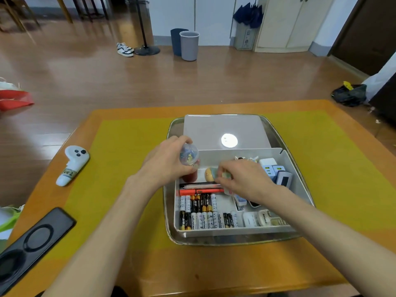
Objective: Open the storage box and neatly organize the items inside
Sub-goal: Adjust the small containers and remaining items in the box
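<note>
Our left hand [169, 159] grips a clear jar [189, 155] of pins over the open box's [297, 187] far left corner. Our right hand [242, 179] pinches a small item [226, 175] above the pens [201, 188]. Batteries [201, 211] line the box's near side; its lid [214, 129] lies behind, in the tray [171, 230].

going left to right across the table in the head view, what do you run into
black phone → white controller → left hand holding a clear round container → right hand reaching into the storage box → white chargers at the box's right side
</note>
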